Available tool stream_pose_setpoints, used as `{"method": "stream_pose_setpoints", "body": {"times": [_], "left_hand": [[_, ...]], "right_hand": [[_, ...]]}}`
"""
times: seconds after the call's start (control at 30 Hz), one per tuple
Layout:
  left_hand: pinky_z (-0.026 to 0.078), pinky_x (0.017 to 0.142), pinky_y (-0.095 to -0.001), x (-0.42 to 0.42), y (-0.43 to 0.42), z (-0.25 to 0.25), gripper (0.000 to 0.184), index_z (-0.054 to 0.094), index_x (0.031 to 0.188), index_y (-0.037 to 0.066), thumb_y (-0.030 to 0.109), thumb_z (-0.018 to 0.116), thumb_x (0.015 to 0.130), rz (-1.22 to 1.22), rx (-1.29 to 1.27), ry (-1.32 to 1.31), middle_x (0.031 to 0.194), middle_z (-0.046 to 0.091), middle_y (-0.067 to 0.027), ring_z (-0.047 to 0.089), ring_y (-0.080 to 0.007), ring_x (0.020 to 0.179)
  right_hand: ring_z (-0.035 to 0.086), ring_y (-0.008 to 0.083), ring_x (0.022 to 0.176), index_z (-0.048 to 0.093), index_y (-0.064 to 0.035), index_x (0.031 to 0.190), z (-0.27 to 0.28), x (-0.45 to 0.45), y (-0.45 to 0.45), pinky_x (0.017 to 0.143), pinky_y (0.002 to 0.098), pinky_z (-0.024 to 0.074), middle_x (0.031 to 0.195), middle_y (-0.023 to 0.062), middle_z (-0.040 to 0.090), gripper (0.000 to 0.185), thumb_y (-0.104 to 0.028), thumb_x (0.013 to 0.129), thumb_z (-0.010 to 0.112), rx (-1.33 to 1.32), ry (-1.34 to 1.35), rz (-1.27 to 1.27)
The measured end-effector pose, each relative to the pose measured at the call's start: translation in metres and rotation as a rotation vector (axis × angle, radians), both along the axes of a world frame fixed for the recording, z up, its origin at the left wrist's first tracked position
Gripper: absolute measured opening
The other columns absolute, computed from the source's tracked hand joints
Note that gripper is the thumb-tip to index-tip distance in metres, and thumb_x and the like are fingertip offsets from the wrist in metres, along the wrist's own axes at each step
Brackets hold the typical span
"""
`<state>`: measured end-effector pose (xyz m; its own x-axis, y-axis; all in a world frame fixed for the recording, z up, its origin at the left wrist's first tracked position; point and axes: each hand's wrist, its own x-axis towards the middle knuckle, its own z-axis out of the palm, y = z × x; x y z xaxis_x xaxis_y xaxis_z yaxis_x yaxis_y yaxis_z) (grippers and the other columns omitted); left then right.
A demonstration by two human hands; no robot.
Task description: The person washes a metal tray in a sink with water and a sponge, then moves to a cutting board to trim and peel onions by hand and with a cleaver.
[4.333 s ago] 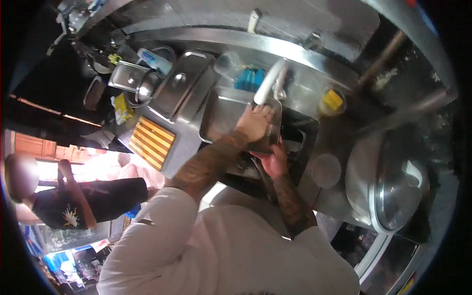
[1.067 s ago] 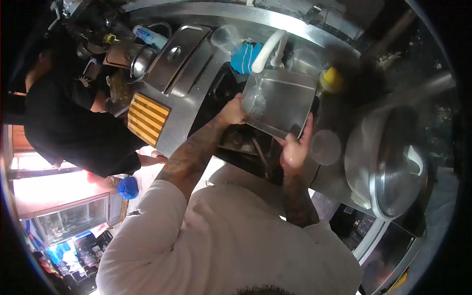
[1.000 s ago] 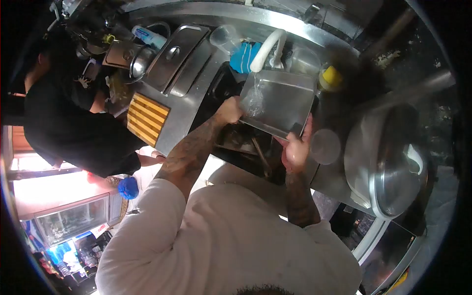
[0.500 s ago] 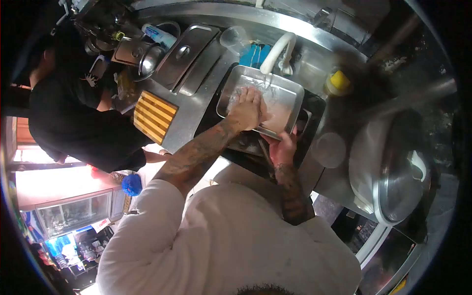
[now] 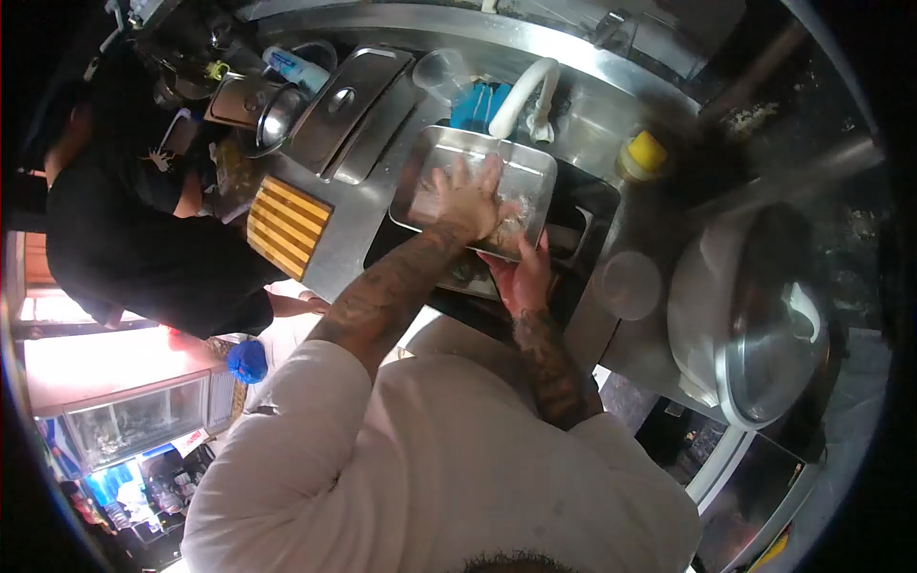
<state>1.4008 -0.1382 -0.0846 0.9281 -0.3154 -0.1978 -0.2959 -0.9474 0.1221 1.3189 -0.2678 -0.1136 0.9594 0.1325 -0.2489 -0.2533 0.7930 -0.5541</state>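
A rectangular metal pan is held over the sink basin, below a white faucet. A wet sheen and some water show inside it. My left hand lies inside the pan with its fingers spread, palm toward the bottom, holding nothing. At the near right edge, my right hand grips the pan's rim from below, its thumb toward the rim. The pan hides part of the right fingers. Beyond the pan lies a blue item, partly hidden by it.
Left of the sink stand lidded steel containers and a striped wooden board. A person in black works further left. A clear plastic container and a large metal pot are at right. A yellow-topped container sits behind.
The pan and both hands appear further left in the view, as do the surroundings. My left fingers have spread apart on the pan's bottom. My right hand keeps its hold on the rim.
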Motion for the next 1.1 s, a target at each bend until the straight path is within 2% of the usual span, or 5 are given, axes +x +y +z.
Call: {"method": "stream_pose_setpoints", "body": {"times": [0.1,0.37,0.73,0.93,1.1], "left_hand": [[0.01,0.117,-0.068,-0.011,-0.037,0.003,0.079,0.023,0.157,0.006,0.054,0.043,0.097,0.478,0.025,0.024,0.162,0.02,-0.0229,0.012,-0.044,0.151],[0.011,0.12,-0.0583,0.013,-0.028,-0.012,0.069,0.03,0.149,-0.005,0.019,0.055,0.089,-0.002,-0.481,-0.078,0.154,0.032,-0.0287,0.021,-0.0415,0.149],[0.028,0.117,-0.0439,-0.013,0.016,0.015,0.042,0.058,0.137,0.015,0.037,0.048,0.103,-0.472,-0.369,0.394,0.146,0.05,-0.0128,0.04,-0.0308,0.14],[0.042,0.108,-0.0428,-0.009,0.066,0.01,0.047,0.053,0.14,0.012,0.039,0.053,0.1,-0.061,0.042,0.664,0.145,0.051,-0.0129,0.044,-0.0314,0.138],[0.039,0.109,-0.0536,-0.01,0.026,0.001,0.052,0.051,0.14,0.012,0.042,0.051,0.099,-0.029,-0.145,0.147,0.155,0.041,-0.0121,0.042,-0.0348,0.14]], "right_hand": [[0.063,0.0309,0.113,0.044,-0.0118,0.14,-0.006,0.008,-0.004,0.085,0.0512,0.06,0.132,0.0124,0.056,0.039,-0.031,0.106,0.044,0.013,0.029,0.002],[0.063,0.0279,0.113,0.045,-0.0112,0.139,-0.01,0.022,-0.006,0.077,0.0509,0.0623,0.131,0.0107,0.056,0.042,-0.036,0.106,0.045,0.053,0.066,0.092],[0.068,0.0254,0.102,0.045,-0.0093,0.137,-0.049,0.049,-0.027,0.073,0.0481,0.063,0.116,0.0091,0.064,0.038,-0.032,0.106,0.044,-0.144,0.103,-0.034],[0.068,0.031,0.103,0.036,-0.0116,0.149,-0.023,0.028,-0.046,0.069,0.0444,0.0645,0.13,0.0131,0.059,0.05,-0.035,0.106,0.043,-0.185,0.076,-0.086],[0.068,0.0328,0.103,0.044,-0.0099,0.139,0.0,0.016,-0.016,0.069,0.0519,0.0642,0.125,0.0145,0.062,0.038,-0.029,0.106,0.042,-0.158,0.197,-0.006]]}}
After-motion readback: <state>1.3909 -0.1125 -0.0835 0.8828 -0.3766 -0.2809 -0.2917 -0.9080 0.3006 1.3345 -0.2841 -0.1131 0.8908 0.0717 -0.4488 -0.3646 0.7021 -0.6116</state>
